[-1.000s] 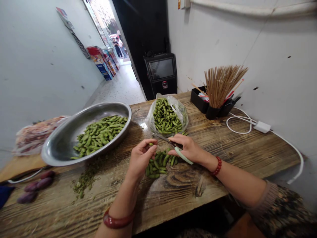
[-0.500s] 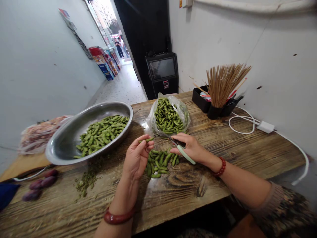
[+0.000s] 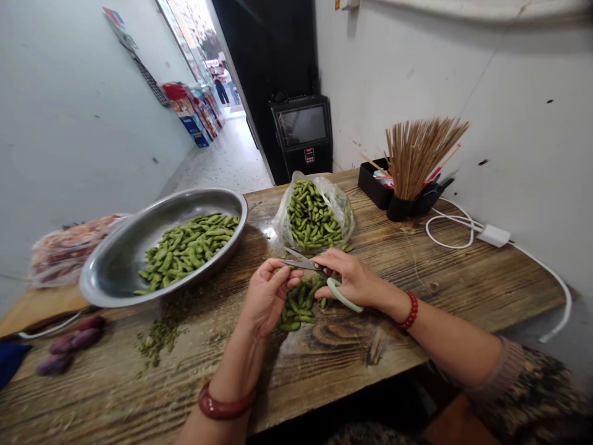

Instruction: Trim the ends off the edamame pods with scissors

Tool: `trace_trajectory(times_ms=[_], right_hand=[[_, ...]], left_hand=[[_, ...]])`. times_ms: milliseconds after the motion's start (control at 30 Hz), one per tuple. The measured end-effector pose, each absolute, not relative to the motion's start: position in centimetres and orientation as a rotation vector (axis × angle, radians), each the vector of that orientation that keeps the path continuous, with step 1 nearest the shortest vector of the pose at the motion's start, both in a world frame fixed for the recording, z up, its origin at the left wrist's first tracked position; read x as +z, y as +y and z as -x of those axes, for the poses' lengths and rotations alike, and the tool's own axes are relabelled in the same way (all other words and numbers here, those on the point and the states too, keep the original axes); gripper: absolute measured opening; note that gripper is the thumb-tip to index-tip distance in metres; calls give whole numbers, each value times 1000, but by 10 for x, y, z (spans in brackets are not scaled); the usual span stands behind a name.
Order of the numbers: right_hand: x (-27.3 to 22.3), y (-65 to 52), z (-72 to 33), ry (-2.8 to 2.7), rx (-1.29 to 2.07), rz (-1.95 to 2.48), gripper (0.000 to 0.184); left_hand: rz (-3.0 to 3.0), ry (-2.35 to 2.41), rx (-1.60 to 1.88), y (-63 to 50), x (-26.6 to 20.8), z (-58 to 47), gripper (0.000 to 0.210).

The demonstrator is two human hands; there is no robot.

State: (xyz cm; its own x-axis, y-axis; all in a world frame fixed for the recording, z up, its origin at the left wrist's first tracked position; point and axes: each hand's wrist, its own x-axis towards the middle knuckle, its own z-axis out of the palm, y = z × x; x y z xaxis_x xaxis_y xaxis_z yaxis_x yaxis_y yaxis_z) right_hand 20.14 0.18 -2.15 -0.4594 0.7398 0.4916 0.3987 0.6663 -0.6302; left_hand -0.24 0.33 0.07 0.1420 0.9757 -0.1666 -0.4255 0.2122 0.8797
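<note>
My left hand (image 3: pixel 269 293) pinches an edamame pod, mostly hidden now behind the fingers and blades. In my right hand (image 3: pixel 347 278) is a pair of scissors (image 3: pixel 340 295) with pale green handles, its blades parted and reaching to the left hand's fingertips. Beneath both hands lies a small pile of edamame pods (image 3: pixel 299 304) on the wooden table (image 3: pixel 324 383). Just beyond them a clear plastic bag (image 3: pixel 348 213) stands open, full of pods. To the left, a tilted steel basin (image 3: pixel 104 281) holds many more pods.
Trimmed green bits (image 3: pixel 160 337) lie in front of the basin. Several purple tubers (image 3: pixel 69 345) and a bag of raw meat (image 3: pixel 69 250) are at the left. A holder of wooden skewers (image 3: pixel 410 164) and a white cable (image 3: pixel 493 235) occupy the right side by the wall.
The scissors have swung left with their blades opened, and now meet the left hand's fingertips at the pod. My left hand has moved slightly right. The view has shifted a little.
</note>
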Motion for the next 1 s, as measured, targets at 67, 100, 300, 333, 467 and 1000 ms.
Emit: trace_trajectory(times_ms=[67, 100, 300, 333, 467, 1000], right_hand=[[-20, 1, -201, -2112, 549, 859, 59], [-19, 0, -201, -2116, 547, 856, 59], [-16, -1, -201, -2147, 532, 834, 54], [-16, -1, -202, -2153, 527, 829, 55], [-15, 0, -203, -2193, 487, 851, 53], [-15, 8, -212, -1994, 457, 950, 41]], left_hand=[[-826, 896, 1146, 2, 1, 0, 26], [-845, 898, 1137, 1, 1, 0, 26], [-1049, 980, 1099, -2, 2, -1, 22], [-1131, 1013, 1083, -1, 2, -1, 19], [-1493, 1104, 1020, 1, -1, 2, 18], [-1464, 1275, 1151, 11, 7, 19, 6]])
